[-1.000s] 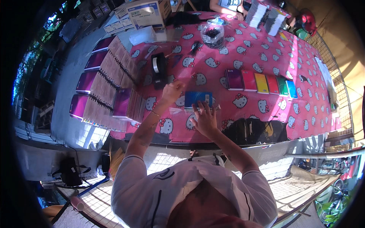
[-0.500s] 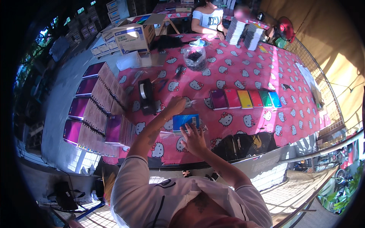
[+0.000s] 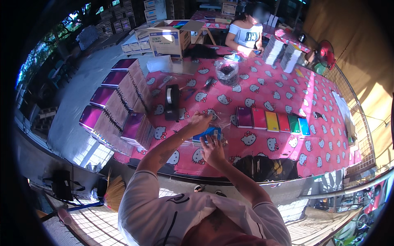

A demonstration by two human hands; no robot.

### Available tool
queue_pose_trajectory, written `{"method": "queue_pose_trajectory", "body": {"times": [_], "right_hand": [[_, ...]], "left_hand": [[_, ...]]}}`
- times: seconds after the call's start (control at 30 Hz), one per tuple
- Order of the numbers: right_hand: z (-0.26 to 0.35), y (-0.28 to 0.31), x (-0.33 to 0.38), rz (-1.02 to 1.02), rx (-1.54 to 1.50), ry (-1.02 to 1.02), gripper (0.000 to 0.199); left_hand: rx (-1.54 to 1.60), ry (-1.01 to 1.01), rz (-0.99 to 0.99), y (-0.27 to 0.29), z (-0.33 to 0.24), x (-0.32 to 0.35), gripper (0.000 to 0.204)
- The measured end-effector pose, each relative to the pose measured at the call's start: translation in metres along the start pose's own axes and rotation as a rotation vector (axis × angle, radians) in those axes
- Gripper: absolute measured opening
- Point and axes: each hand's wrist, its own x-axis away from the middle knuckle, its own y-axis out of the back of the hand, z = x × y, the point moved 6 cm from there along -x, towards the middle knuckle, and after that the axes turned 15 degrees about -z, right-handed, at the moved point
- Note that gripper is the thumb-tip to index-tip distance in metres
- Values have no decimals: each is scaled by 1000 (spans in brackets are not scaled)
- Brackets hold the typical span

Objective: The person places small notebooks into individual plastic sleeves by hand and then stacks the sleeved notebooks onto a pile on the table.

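A blue spiral notebook point(image 3: 201, 136) lies on the pink patterned tablecloth in front of me, partly covered by both hands. My right hand point(image 3: 213, 151) rests on its near right part, fingers spread. Just above the notebook's far edge, my left hand point(image 3: 200, 124) has its fingers closed on clear plastic film point(image 3: 222, 119), which stretches out to the right. Left of that hand stands a black tape dispenser point(image 3: 172, 102). To the right lies a row of notebooks in purple, red, yellow, green and blue, with the yellow notebook point(image 3: 272, 121) among them.
Tall stacks of purple spiral notebooks point(image 3: 98, 97) line the table's left edge. A clear bag of dark bits point(image 3: 227, 72) and an open cardboard box point(image 3: 169, 43) are farther back. Across the table a person point(image 3: 246, 35) sits beside tall notebook piles point(image 3: 273, 50). Black material point(image 3: 266, 167) lies along the near edge.
The view has shifted, so the table sits lower and more to the right. My left hand has come nearer the blue notebook, and the plastic film is now spread wider over its far side.
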Motion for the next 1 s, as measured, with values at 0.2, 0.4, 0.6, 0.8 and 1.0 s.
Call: {"method": "queue_pose_trajectory", "body": {"times": [0.2,0.4,0.6,0.8,1.0], "right_hand": [[5,2,-10,122,-43,-51,69],[8,-39,11,114,162,-20,64],[-46,1,2,134,-252,-9,66],[-137,53,-2,-301,-86,-298,81],[-47,-4,-11,110,0,58,66]], "left_hand": [[9,-174,-235,19,-20,46,15],[33,215,-95,-4,-33,66,8],[264,435,-163,4,-25,79,22],[-12,209,-174,-8,-46,90,29],[81,281,-72,3,-48,85,37]]}}
